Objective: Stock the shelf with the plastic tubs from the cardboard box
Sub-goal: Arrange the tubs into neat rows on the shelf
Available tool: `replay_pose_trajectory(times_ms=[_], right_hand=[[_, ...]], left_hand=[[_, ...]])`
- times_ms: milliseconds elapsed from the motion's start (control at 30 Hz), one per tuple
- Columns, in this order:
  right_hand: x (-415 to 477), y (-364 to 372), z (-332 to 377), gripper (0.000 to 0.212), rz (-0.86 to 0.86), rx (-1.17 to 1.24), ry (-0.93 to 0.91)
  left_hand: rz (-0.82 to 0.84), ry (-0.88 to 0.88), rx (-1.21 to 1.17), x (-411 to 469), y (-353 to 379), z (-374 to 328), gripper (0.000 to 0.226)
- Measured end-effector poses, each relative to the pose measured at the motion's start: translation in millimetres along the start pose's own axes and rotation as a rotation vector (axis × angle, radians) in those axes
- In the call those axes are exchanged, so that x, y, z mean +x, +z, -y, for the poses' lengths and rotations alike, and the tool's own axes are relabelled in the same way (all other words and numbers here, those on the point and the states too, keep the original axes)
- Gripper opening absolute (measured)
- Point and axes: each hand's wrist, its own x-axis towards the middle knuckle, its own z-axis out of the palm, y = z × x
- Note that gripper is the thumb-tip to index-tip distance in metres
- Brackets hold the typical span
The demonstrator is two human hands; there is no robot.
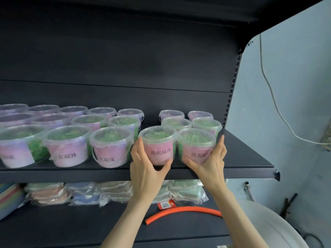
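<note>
Two plastic tubs sit side by side at the shelf's front edge. The left hand cups the left tub; the right hand wraps the right tub.

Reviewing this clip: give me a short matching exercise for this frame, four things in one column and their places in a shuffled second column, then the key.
Things
1. left hand
2. right hand
3. orange hose
4. white cable

Places
A. lying on the lower shelf
B. hanging down the pale wall at the right
C. around the front-row tub with the fully visible label
D. around the rightmost front-row tub

Pairs: 1-C, 2-D, 3-A, 4-B
</note>
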Motion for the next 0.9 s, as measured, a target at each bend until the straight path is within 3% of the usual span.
replay_pose_trajectory(times_ms=[100, 200, 467, 700, 900], right_hand=[[2.1, -1.2, 3.2, 0.133, 0.072, -0.010, 0.023], [1.4, -2.0, 4.3, 0.130, 0.038, 0.010, 0.066], [-0.8, -0.8, -1.1, 0.129, -0.018, -0.035, 0.048], [-2.1, 6.9, -5.6, 0.125, 0.012, -0.164, -0.043], [-5.3, 10.3, -14.4, 0.097, -0.038, -0.158, -0.051]], left_hand=[[-0.003, -0.116, 0.048, -0.5, 6.3, -6.1, 0.116], [-0.002, -0.196, 0.058, -1.0, 14.3, -9.2, 0.118], [-0.018, -0.203, 0.117, -6.3, 15.1, 4.8, 0.095], [-0.036, -0.197, 0.242, -13.7, 16.8, 8.1, 0.091], [-0.028, -0.243, 0.204, -13.0, 12.5, 5.2, 0.089]])
